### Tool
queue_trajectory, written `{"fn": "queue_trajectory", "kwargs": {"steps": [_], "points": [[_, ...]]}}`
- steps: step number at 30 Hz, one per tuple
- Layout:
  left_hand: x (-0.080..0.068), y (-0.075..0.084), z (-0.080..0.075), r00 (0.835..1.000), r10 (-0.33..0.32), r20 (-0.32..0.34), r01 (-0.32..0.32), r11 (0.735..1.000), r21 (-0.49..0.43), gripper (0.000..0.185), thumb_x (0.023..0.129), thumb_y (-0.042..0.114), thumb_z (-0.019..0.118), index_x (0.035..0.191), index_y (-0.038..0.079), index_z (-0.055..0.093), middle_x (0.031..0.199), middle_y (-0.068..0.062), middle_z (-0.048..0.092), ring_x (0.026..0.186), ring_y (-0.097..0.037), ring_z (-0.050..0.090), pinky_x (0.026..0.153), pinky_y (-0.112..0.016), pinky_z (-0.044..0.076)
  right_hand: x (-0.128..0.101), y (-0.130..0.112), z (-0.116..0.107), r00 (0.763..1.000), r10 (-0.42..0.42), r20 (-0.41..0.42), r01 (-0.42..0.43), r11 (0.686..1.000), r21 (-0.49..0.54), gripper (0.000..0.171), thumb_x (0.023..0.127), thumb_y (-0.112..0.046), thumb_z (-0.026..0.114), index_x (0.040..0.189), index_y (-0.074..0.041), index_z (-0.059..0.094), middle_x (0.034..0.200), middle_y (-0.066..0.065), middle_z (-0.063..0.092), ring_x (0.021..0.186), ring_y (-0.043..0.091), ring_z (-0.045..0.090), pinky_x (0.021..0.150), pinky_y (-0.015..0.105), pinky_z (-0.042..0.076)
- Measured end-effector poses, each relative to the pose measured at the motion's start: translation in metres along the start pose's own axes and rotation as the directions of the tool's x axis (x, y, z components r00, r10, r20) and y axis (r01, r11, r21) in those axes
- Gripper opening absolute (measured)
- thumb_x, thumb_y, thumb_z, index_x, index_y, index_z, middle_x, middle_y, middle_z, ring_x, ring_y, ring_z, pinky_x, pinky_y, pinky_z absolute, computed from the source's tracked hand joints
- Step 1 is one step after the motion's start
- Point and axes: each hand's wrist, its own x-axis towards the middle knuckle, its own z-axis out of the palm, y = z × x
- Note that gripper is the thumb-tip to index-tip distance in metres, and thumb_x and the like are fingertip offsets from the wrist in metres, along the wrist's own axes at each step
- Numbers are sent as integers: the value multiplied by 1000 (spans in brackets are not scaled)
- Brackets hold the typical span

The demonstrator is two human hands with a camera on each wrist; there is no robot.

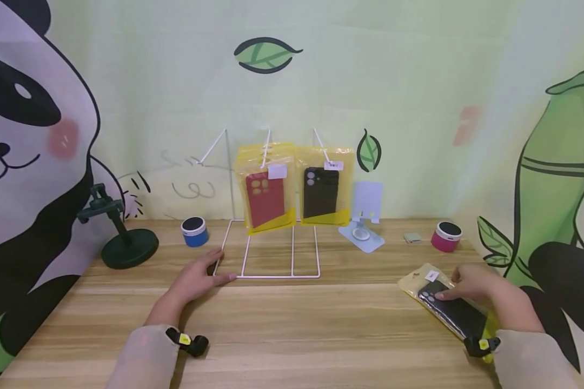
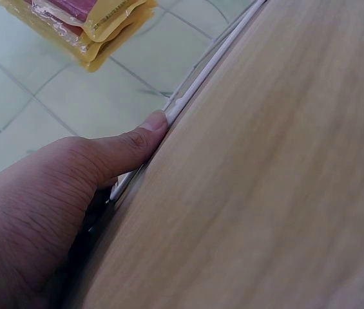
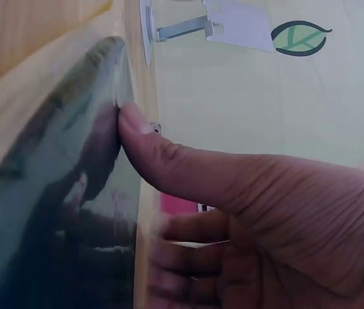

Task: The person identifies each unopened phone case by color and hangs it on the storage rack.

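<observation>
A white wire display rack (image 1: 278, 277) stands on the table. My left hand (image 1: 194, 278) holds its front left corner, thumb along the front bar and fingers at the side bar. In the left wrist view the thumb (image 2: 133, 145) lies on the white wire. At the right, my right hand (image 1: 477, 283) pinches a packaged black phone case (image 1: 459, 313) in a yellow-edged clear bag, thumb on top near the camera cutouts. The right wrist view shows the glossy bag (image 3: 59, 193) close up. A red phone case (image 1: 265, 200) and a black phone case (image 1: 321, 193), both bagged, hang on the rack.
The rack's left hook (image 1: 211, 147) carries nothing. Behind the rack's right side is a light blue phone stand (image 1: 368, 202). A blue speaker (image 1: 194, 232) and a dark green stand (image 1: 128, 248) are at left; a pink speaker (image 1: 446, 237) and small grey block (image 1: 411, 237) at right.
</observation>
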Motion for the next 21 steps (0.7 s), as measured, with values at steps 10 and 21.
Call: {"fn": "queue_trajectory", "kwargs": {"steps": [10,21], "points": [[-2,2,-3,1000,1,6,0,1000,-21,94,85,63,70,152,3,43,159,-18,35,146,-40,31,117,-59,26,2,-8,8,979,-160,130,140,979,151,29,90,-32,76,87,-8,60,77,2,52,76,20,50,64,33,39],[-2,2,-2,1000,-8,10,8,1000,-24,93,86,62,70,152,4,42,160,-16,35,147,-39,30,117,-59,25,-5,-35,-8,954,-298,-38,285,855,434,34,94,-23,71,114,0,56,98,10,68,83,22,64,67,29,54]]}}
